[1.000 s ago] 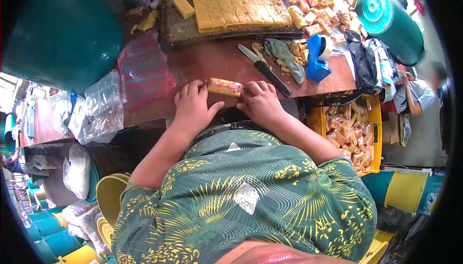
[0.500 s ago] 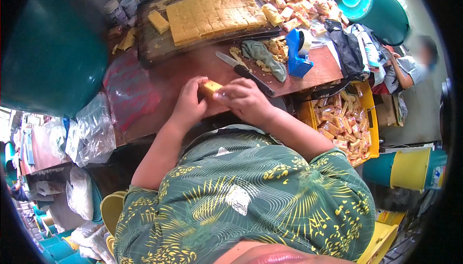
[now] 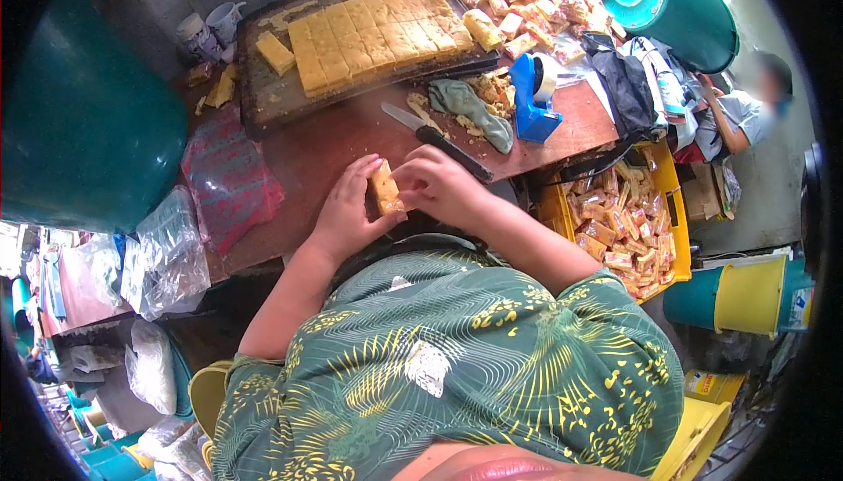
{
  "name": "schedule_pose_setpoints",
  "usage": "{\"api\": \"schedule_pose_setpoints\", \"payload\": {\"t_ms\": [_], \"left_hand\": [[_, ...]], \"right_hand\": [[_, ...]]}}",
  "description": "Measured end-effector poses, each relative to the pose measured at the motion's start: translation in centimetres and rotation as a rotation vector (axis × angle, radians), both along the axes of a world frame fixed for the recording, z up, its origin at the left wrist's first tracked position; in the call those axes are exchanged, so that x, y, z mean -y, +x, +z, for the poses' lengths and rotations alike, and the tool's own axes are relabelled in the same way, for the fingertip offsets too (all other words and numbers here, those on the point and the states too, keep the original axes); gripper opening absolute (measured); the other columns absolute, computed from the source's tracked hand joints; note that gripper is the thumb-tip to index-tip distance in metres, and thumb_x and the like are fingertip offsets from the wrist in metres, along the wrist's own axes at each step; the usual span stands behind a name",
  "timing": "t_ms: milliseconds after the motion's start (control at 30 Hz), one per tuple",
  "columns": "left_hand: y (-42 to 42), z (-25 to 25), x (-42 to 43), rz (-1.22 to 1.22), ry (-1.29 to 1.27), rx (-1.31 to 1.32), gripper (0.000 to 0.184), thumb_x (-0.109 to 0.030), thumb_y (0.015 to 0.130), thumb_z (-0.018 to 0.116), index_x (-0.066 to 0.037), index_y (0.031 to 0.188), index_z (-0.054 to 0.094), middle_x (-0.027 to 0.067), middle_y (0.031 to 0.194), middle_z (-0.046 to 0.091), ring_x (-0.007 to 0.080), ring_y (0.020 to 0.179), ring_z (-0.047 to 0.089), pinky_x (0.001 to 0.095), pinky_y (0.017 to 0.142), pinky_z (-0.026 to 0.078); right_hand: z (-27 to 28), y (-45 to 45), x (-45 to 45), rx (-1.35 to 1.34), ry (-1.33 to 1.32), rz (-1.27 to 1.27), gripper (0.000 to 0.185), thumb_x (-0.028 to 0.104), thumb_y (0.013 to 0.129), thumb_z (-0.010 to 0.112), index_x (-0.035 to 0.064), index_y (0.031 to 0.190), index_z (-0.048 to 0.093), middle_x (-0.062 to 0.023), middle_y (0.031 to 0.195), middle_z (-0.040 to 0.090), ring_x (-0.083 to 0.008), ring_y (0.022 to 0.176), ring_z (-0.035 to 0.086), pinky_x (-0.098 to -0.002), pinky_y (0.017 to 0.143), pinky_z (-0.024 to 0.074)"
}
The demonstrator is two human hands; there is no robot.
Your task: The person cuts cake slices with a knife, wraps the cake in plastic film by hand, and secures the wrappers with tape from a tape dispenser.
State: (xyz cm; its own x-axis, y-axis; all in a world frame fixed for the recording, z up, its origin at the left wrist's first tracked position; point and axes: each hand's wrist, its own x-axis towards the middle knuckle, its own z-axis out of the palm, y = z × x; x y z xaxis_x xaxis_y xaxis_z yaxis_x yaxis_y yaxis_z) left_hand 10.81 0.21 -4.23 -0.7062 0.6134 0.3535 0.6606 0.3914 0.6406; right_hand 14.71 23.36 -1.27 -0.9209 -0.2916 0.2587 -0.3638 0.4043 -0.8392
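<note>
My left hand point(image 3: 345, 209) is closed around a small block of yellow cake point(image 3: 385, 188), held upright above the table's front edge. Close against the block's right side is my right hand point(image 3: 439, 184), its fingers bent together. What these fingertips pinch, if anything, is too small to make out. Just beyond my hands lies a knife point(image 3: 439, 142) with a black handle. Farther back, a dark baking tray point(image 3: 263, 99) bears a slab of yellow cake point(image 3: 369, 37) scored into pieces, with loose cut pieces beside it.
Wrapped cakes point(image 3: 527, 2) are heaped at the back right. A blue tape dispenser point(image 3: 533, 103) and a grey-green cloth point(image 3: 470, 112) lie nearer. A yellow crate point(image 3: 676, 217) holds more packets. Large green tubs point(image 3: 97, 121) flank the table point(image 3: 307, 143). Another person point(image 3: 738, 116) sits at right.
The cake block has turned from lying flat between both hands to upright in my left hand. My right fingers have shifted to its right side and curled.
</note>
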Motion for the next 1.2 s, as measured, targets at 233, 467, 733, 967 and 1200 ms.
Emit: {"api": "schedule_pose_setpoints", "payload": {"t_ms": [233, 467, 733, 967, 1200], "left_hand": [[0.0, -0.1, 0.1, 0.033, 0.001, -0.029, 0.09, -0.043, 0.077, 0.089, -0.006, 0.147, 0.046, 0.0215, 0.15, 0.051, 0.0396, 0.14, 0.05, 0.0471, 0.119, 0.039], [0.2, -0.2, 0.0, 0.026, 0.029, -0.03, 0.088, -0.044, 0.078, 0.088, -0.006, 0.146, 0.048, 0.0209, 0.149, 0.052, 0.0392, 0.14, 0.05, 0.0469, 0.119, 0.039], [0.5, 0.8, 0.4, 0.048, -0.002, 0.035, 0.082, -0.043, 0.081, 0.086, -0.004, 0.143, 0.05, 0.0195, 0.149, 0.052, 0.0374, 0.141, 0.05, 0.0461, 0.118, 0.04], [0.2, 0.2, 0.5, 0.03, 0.035, 0.055, 0.075, -0.037, 0.083, 0.085, -0.005, 0.142, 0.051, 0.0195, 0.15, 0.052, 0.0374, 0.14, 0.05, 0.0449, 0.118, 0.04], [0.1, 0.4, 0.7, 0.023, 0.078, 0.095, 0.061, -0.022, 0.088, 0.076, -0.004, 0.142, 0.053, 0.0187, 0.148, 0.054, 0.0357, 0.14, 0.051, 0.0437, 0.118, 0.04]], "right_hand": [[3.4, -0.3, -18.4, -0.309, 0.16, -0.979, 0.033, 0.022, 0.1, 0.07, -0.0031, 0.121, 0.068, -0.0139, 0.11, 0.072, -0.0189, 0.088, 0.069, -0.0352, 0.081, 0.0563], [1.4, -2.3, -21.6, 0.25, 0.104, -0.884, 0.037, 0.041, 0.102, 0.065, 0.0066, 0.103, 0.078, -0.0094, 0.1, 0.072, -0.0207, 0.087, 0.063, -0.038, 0.083, 0.0498], [-1.8, 2.3, -18.4, -0.292, 0.675, -0.95, 0.034, 0.028, 0.098, 0.069, -0.0021, 0.083, 0.07, -0.0184, 0.085, 0.065, -0.039, 0.089, 0.061, -0.0476, 0.082, 0.0484], [-1.6, 2.7, -11.9, 0.015, 0.107, -0.645, 0.022, 0.021, 0.098, 0.071, 0.0006, 0.092, 0.077, -0.0106, 0.092, 0.068, -0.0229, 0.089, 0.064, -0.035, 0.083, 0.0507], [-1.4, 1.5, 1.2, -0.11, 0.076, 0.183, 0.025, 0.014, 0.082, 0.087, 0.0046, 0.103, 0.077, -0.0119, 0.106, 0.065, -0.0266, 0.098, 0.066, -0.0374, 0.087, 0.0552]]}}
